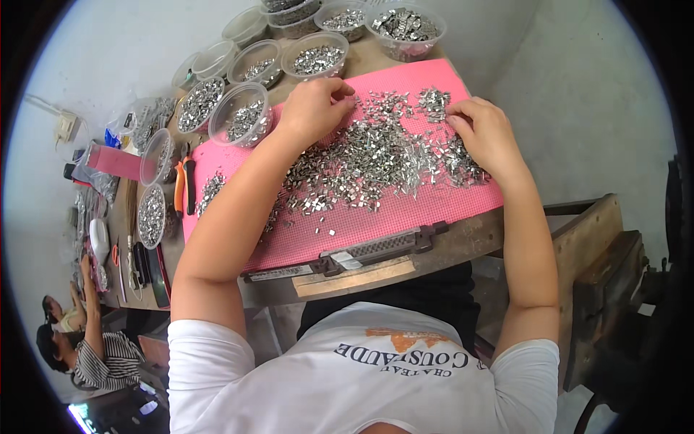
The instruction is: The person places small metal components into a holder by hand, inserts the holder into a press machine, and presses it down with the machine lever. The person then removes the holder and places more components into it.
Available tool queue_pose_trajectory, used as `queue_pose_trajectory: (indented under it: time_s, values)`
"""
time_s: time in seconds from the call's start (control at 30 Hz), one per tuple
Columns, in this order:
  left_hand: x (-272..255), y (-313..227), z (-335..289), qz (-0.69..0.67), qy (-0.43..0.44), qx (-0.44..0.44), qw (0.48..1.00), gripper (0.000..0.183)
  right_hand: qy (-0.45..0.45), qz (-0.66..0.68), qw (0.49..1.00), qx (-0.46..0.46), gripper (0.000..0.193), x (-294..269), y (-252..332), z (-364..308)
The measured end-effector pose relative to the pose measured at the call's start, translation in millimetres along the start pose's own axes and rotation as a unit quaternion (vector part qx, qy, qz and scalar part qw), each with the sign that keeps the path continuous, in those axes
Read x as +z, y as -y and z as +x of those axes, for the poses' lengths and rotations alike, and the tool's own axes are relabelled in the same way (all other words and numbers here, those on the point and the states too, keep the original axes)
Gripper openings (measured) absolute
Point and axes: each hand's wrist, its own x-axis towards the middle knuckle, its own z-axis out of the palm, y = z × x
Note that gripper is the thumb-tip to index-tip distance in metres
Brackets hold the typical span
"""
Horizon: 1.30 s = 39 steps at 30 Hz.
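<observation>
A wide heap of small shiny metal pieces [361, 163] lies spread over a pink textured mat [405, 206]. At the heap's far left edge is my left hand [316, 110], its fingers curled, with thumb and forefinger close together beside loose pieces. My right hand [486, 134] is at the heap's far right, thumb and fingers drawn into a pinch by a small cluster of pieces [434, 103]. Whatever either hand holds is too small or too hidden to make out. My left forearm covers part of the mat and the pieces at its left.
Clear plastic tubs of metal parts, such as a round tub [242, 119] and a larger tub [406, 32], line the far and left sides. Orange-and-black pliers [185, 184] lie left of the mat. A dark metal bar [376, 252] runs along the near edge. Other people [101, 354] sit further left.
</observation>
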Motion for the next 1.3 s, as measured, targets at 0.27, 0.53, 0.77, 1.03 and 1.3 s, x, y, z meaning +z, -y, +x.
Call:
queue_pose_trajectory:
  time_s: [0.27, 0.53, 0.77, 1.03, 1.3]
  values:
    - [7.9, -5.8, 12.4, 0.055, 0.007, -0.029, 0.998, 0.024, -0.023, -0.032, 0.998, -0.056, 0.014, 7.4, -13.8, -3.7]
    - [8.6, 18.9, 14.1, -0.017, 0.01, -0.059, 0.998, 0.025, -0.019, 0.029, 0.999, -0.026, 0.013, 3.3, -10.8, -7.1]
    - [10.8, 38.7, 14.0, -0.131, 0.006, -0.051, 0.99, 0.027, -0.029, 0.077, 0.997, -0.005, 0.012, 4.6, -11.1, -5.6]
    - [7.5, 23.8, 13.7, -0.118, 0.015, -0.074, 0.99, 0.028, -0.041, -0.032, 0.997, -0.058, 0.008, 10.0, -6.3, -4.0]
    - [9.0, 18.5, 14.5, -0.028, 0.014, -0.014, 0.999, 0.021, -0.047, -0.008, 0.997, -0.064, 0.013, 10.9, -1.9, -4.0]
